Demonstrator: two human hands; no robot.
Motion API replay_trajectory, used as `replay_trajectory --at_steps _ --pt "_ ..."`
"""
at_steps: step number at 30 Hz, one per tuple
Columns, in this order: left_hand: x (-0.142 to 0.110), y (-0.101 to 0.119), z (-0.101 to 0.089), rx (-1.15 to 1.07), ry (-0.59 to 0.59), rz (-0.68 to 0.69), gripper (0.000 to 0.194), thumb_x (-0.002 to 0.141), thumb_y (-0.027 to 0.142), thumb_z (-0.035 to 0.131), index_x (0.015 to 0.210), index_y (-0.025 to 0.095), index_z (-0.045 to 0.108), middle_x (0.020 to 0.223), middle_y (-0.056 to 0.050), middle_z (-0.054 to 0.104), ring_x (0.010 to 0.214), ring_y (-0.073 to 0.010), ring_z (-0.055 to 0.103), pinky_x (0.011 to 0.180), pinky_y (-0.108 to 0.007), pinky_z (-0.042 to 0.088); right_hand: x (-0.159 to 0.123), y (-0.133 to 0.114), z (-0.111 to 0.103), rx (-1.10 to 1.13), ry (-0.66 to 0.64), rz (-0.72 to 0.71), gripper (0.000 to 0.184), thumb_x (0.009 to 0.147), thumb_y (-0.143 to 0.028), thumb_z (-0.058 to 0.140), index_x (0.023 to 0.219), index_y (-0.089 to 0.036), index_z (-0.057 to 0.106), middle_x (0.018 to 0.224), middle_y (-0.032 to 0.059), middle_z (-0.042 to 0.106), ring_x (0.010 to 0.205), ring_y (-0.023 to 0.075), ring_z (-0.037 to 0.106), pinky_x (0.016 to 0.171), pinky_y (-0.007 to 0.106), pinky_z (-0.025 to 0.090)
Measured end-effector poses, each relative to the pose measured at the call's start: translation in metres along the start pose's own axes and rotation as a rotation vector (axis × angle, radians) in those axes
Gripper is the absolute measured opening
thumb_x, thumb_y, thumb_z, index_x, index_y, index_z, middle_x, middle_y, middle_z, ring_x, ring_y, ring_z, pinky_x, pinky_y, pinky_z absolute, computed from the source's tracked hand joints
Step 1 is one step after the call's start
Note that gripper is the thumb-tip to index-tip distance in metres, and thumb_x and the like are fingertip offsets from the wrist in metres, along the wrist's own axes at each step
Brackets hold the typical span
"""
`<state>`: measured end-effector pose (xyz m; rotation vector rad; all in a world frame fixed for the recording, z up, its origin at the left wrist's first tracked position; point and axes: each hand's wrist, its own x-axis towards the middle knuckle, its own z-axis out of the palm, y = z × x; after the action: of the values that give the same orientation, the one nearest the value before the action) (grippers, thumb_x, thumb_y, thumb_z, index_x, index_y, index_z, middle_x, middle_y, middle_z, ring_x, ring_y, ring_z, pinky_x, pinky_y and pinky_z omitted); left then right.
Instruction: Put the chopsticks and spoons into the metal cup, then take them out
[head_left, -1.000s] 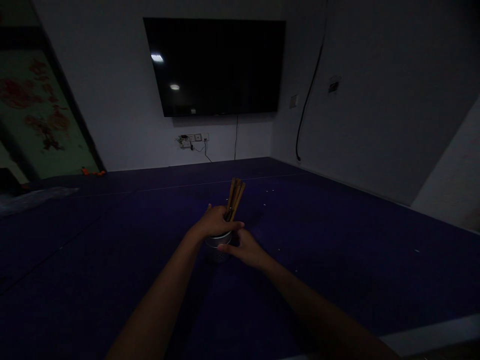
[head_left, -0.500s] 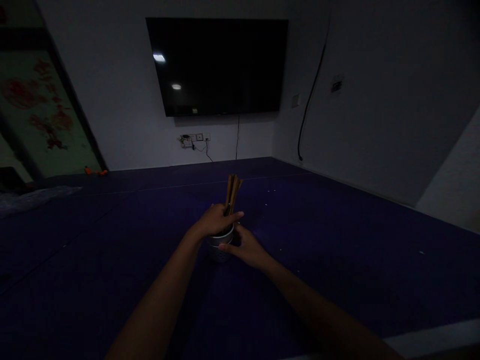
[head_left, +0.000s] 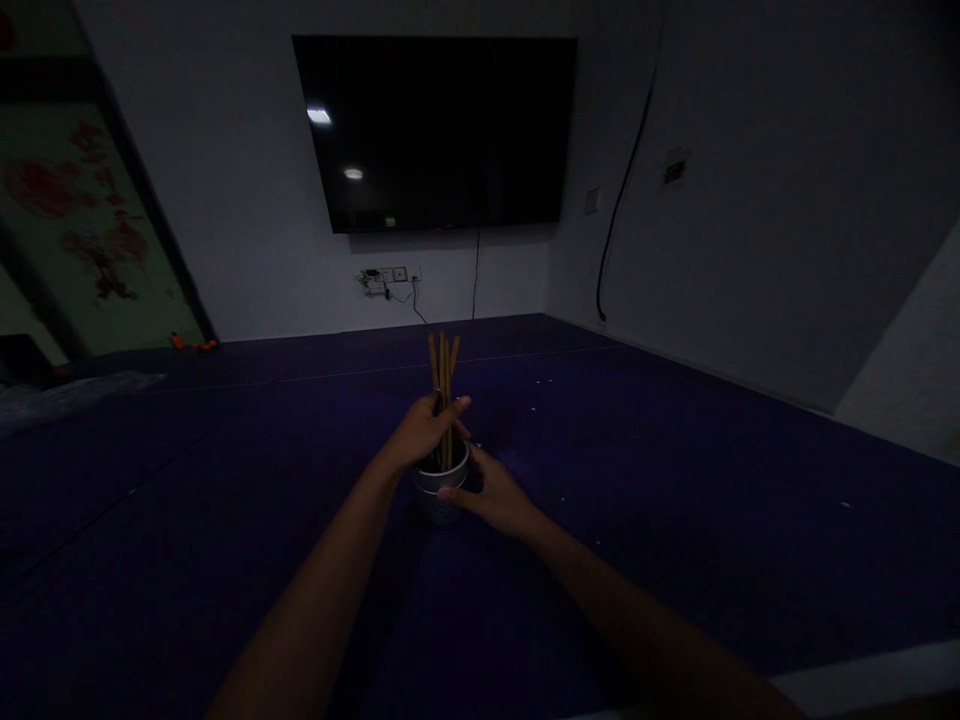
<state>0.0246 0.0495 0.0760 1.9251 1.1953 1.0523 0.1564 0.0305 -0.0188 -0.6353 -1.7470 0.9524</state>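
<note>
Below the left hand (head_left: 418,434), clasping sticks (head_left: 442,362), stands the cup (head_left: 433,503) the right hand (head_left: 496,497) grips.

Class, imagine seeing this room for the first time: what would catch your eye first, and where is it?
Probably the large black rectangular television on the pale grey wall, top centre. Next, at the middle, thin tan sticks standing in a grey cylindrical cup, the bare left hand at the sticks and the bare right hand around the cup. A wide, flat purple surface spreads beneath.
</note>
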Motion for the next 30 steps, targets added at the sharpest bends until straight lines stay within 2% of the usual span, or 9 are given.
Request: replay_trajectory --at_steps 4,11,17,30 --pt "0.002 -0.002 -0.001 -0.052 0.088 -0.024 0.052 0.079 0.056 0.044 0.053 0.014 0.061 0.048 -0.006 0.061 0.046 -0.0133 0.056 0.05 -0.023 0.044 0.0 -0.001 0.0 -0.012 -0.003 -0.009 0.07 0.067 -0.036 0.072 0.13 -0.024 0.043 0.13 0.009 0.051 0.12 0.0245 0.047 0.101 0.045 0.036" --pt "0.007 -0.007 0.001 -0.322 0.215 0.02 0.052 0.077 0.06 0.045 0.047 0.018 0.045 0.035 0.001 0.049 0.039 -0.0131 0.057 0.058 -0.027 0.051 0.0 -0.002 -0.002 -0.024 -0.008 -0.036 0.074 0.068 -0.036 0.072 0.134 -0.026 0.039 0.134 0.0081 0.048 0.122 0.0236 0.045 0.103 0.044 0.034" --pt "0.007 -0.009 0.002 -0.371 0.261 0.002 0.051 0.074 0.063 0.048 0.05 0.019 0.044 0.034 0.003 0.046 0.034 -0.0126 0.053 0.048 -0.026 0.05 0.0 -0.005 -0.001 -0.025 -0.011 -0.02 0.076 0.067 -0.036 0.073 0.134 -0.024 0.039 0.133 0.0087 0.048 0.121 0.024 0.046 0.102 0.044 0.035" --pt "0.004 0.004 -0.004 -0.396 0.352 0.053 0.054 0.075 0.066 0.041 0.049 0.018 0.042 0.036 0.003 0.045 0.039 -0.0115 0.055 0.053 -0.027 0.053 -0.001 -0.006 0.0 -0.021 0.001 -0.004 0.074 0.065 -0.036 0.074 0.131 -0.024 0.041 0.132 0.0082 0.05 0.121 0.0232 0.046 0.102 0.043 0.035"
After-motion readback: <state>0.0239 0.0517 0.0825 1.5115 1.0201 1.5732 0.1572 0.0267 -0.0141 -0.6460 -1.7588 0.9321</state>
